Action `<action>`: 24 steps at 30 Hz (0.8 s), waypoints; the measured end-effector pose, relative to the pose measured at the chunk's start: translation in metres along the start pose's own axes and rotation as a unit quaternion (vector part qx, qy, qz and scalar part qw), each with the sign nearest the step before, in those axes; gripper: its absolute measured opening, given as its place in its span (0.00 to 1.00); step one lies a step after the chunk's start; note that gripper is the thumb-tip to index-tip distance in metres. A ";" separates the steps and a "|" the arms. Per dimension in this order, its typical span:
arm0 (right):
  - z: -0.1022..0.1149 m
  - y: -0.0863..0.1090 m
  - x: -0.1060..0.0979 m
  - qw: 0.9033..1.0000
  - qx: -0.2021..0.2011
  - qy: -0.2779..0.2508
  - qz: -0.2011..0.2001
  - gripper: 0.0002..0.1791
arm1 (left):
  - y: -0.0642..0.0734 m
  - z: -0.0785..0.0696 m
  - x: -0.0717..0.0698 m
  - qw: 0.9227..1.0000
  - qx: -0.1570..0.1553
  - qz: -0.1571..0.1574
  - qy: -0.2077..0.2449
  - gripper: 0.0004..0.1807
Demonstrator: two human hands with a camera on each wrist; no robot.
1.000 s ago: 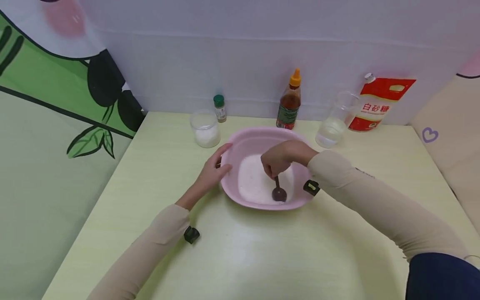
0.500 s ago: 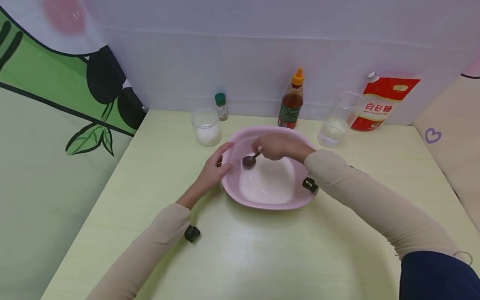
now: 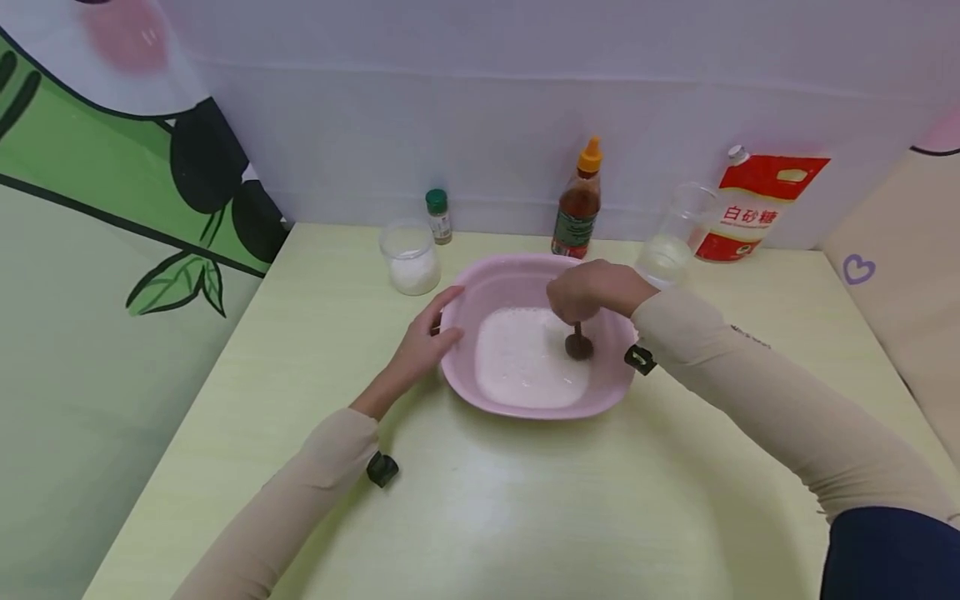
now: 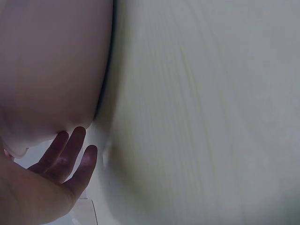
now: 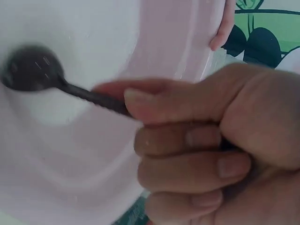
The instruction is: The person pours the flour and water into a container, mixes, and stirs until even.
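Observation:
My right hand [image 3: 596,290] grips a dark brown spoon [image 3: 579,347] by its handle, the fingers curled round it and the thumb along the top. The spoon's round bowl [image 5: 32,68] is over the right part of a pink basin [image 3: 459,367], at a milky white liquid [image 3: 521,358] that covers the basin's floor. At the basin's left side my left hand [image 3: 422,343] holds the rim, thumb over the edge. In the left wrist view its other fingers [image 4: 84,168] lie against the outer wall. The handle's end is hidden in my right fist.
Behind the basin on the pale table [image 3: 480,517] stand a glass of white powder [image 3: 414,271], a green-capped jar [image 3: 440,221], a sauce bottle [image 3: 577,212] with an orange nozzle, a glass of clear liquid [image 3: 664,254] and a red-and-white sugar pouch [image 3: 750,215]. A cloth backdrop [image 3: 480,150] hangs behind.
My right hand has swept the spoon round inside the basin, from the near side to the far left, then over to the right. The left hand stays at the rim.

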State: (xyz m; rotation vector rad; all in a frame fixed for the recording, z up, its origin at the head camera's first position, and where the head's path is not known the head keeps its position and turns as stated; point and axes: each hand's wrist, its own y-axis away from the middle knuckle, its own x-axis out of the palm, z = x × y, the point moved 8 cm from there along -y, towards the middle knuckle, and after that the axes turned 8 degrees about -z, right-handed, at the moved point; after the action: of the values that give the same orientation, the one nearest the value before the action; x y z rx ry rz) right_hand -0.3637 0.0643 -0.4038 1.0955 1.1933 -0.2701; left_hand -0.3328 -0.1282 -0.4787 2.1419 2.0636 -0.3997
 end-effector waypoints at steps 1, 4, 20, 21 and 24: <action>0.008 -0.002 0.004 0.999 -0.041 0.001 0.022 0.11 | 0.000 0.000 0.000 1.000 -0.001 0.000 -0.001 0.37; 0.028 -0.008 0.011 0.988 -0.132 -0.069 0.050 0.12 | 0.001 0.000 -0.001 1.000 -0.001 -0.001 -0.002 0.37; 0.029 -0.036 -0.016 0.973 -0.113 -0.075 -0.185 0.12 | 0.002 -0.001 -0.001 1.000 0.002 0.000 -0.004 0.38; 0.021 -0.035 -0.017 0.976 -0.080 -0.062 -0.193 0.11 | 0.002 -0.001 -0.001 1.000 0.003 0.001 -0.004 0.38; 0.002 -0.024 -0.020 0.979 0.012 -0.008 -0.203 0.07 | 0.001 -0.001 0.000 1.000 0.000 0.003 -0.003 0.38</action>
State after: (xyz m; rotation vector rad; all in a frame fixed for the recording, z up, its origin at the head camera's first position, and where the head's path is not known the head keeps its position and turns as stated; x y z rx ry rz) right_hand -0.3874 0.0439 -0.3996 0.8589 1.3977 -0.6073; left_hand -0.3314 -0.1279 -0.4779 2.1431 2.0543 -0.4054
